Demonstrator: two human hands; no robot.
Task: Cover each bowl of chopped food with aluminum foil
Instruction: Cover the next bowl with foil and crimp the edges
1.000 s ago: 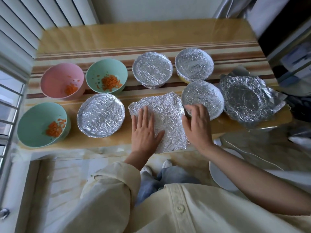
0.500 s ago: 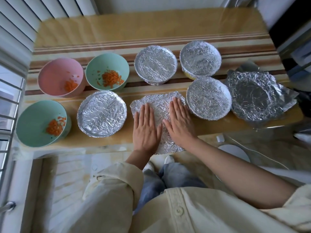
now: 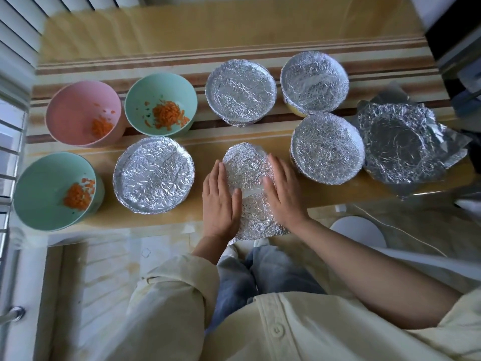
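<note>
Striped yellow tabletop [image 3: 234,27]. Left end: three uncovered bowls of chopped carrot, namely near green bowl [image 3: 44,194], pink bowl [image 3: 75,110] and far green bowl [image 3: 156,92]. Next: one foil-covered bowl [image 3: 153,175]. Centre, at the near edge: crumpled foil sheet [image 3: 250,175]. My left hand [image 3: 221,201] lies flat at its left edge and my right hand [image 3: 283,194] on its right side, all fingers straight, palms down. Right: more covered bowls [image 3: 327,148], then loose foil [image 3: 406,144].

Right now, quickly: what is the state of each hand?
Left hand: open, fingers straight, pressing flat on the loose foil sheet.
Right hand: open, fingers straight, flat on the same sheet.
</note>
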